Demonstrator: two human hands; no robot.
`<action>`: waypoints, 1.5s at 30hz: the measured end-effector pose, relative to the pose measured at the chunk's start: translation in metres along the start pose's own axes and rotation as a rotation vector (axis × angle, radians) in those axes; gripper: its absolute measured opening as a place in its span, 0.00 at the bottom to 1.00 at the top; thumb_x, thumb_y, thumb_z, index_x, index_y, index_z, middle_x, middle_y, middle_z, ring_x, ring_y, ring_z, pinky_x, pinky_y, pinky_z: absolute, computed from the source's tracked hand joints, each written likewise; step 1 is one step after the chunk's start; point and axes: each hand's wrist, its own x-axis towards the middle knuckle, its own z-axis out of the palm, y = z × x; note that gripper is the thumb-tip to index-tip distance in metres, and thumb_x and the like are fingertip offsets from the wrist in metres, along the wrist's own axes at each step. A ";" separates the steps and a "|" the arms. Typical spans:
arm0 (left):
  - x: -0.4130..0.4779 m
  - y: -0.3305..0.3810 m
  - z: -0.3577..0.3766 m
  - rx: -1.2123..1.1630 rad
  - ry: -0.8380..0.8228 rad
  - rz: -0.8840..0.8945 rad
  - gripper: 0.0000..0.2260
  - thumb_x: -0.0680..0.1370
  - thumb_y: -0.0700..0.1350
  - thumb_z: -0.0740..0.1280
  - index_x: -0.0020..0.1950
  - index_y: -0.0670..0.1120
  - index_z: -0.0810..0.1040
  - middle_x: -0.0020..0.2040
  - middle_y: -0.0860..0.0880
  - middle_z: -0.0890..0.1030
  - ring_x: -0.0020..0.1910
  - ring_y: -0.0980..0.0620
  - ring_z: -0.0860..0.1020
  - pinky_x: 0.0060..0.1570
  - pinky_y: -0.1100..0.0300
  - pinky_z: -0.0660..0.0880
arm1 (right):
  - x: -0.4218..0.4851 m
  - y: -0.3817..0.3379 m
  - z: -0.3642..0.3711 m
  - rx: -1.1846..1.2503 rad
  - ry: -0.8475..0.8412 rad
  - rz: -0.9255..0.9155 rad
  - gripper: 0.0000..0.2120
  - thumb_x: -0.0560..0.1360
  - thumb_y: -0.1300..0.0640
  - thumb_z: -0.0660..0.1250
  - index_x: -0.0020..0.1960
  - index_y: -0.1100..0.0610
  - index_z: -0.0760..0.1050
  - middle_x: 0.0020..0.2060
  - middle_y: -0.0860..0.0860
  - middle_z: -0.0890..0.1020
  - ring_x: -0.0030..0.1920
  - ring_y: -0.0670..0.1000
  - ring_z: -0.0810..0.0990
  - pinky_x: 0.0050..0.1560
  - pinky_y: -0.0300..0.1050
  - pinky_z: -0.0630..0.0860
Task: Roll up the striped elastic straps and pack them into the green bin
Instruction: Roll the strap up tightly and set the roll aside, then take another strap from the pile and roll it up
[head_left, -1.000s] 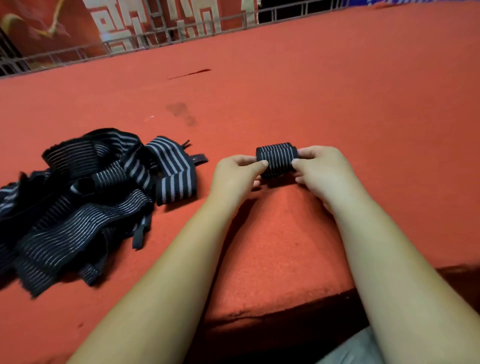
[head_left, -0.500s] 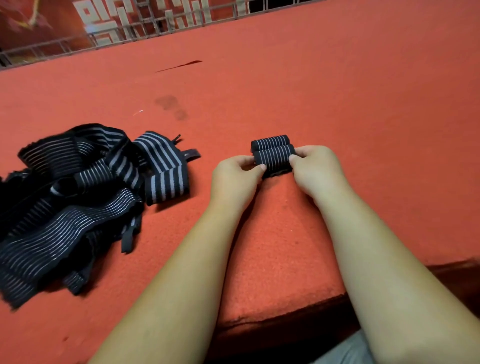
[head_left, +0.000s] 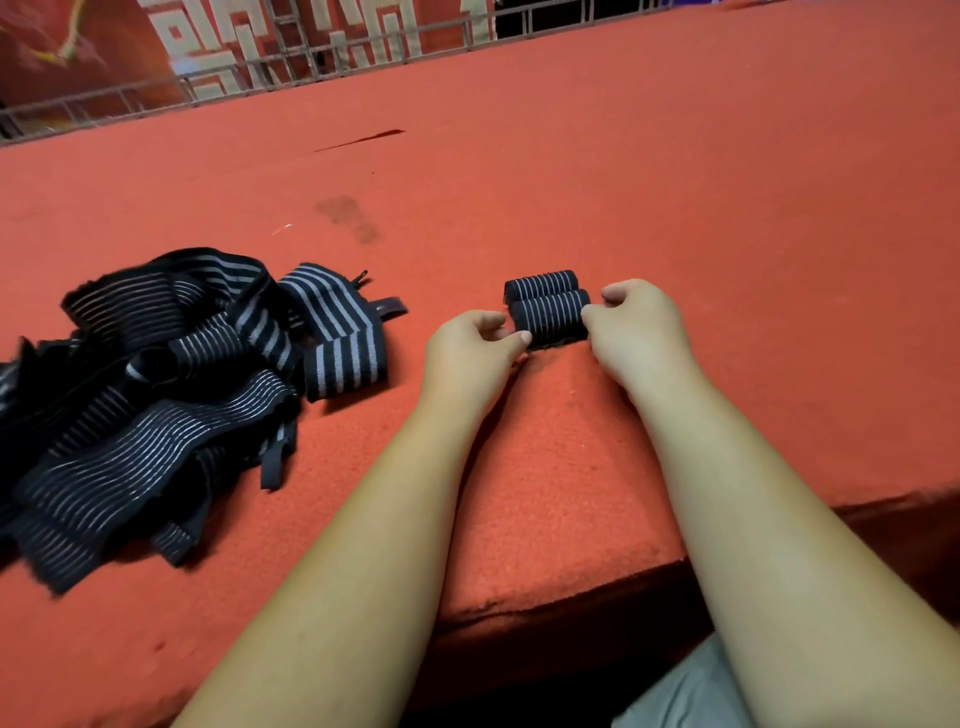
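**Roll held at both ends**

The left hand (head_left: 470, 353) and right hand (head_left: 644, 332) each pinch one end of the roll (head_left: 549, 318) with curled fingers and thumb. The roll lies crosswise between the two hands, low on the red table (head_left: 675, 182), with its stripes running front to back. A second roll (head_left: 540, 283) sits just behind it, touching it on the far side; whether the two are joined cannot be told. The pile (head_left: 156, 384) of loose striped straps lies on the table to the left, apart from the left hand. A railing (head_left: 311, 62) borders the far edge.
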 end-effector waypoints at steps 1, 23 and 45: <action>-0.004 0.002 -0.003 -0.006 -0.016 -0.010 0.19 0.76 0.46 0.79 0.66 0.45 0.84 0.51 0.52 0.87 0.52 0.50 0.87 0.61 0.46 0.83 | -0.001 0.000 0.000 0.018 0.020 -0.001 0.23 0.79 0.58 0.68 0.74 0.58 0.77 0.69 0.56 0.82 0.68 0.56 0.80 0.68 0.45 0.73; -0.082 -0.017 -0.202 0.196 0.244 0.091 0.06 0.80 0.44 0.73 0.52 0.54 0.88 0.45 0.56 0.88 0.44 0.58 0.86 0.52 0.60 0.83 | -0.102 -0.093 0.102 0.132 -0.202 -0.328 0.09 0.78 0.58 0.68 0.51 0.49 0.85 0.44 0.42 0.84 0.47 0.45 0.81 0.45 0.38 0.68; -0.107 -0.057 -0.296 1.096 0.174 0.038 0.15 0.76 0.50 0.68 0.62 0.55 0.84 0.59 0.50 0.82 0.61 0.42 0.79 0.58 0.45 0.79 | -0.165 -0.102 0.176 -0.227 -0.574 -0.850 0.21 0.77 0.54 0.76 0.68 0.41 0.81 0.48 0.44 0.76 0.48 0.45 0.76 0.55 0.41 0.71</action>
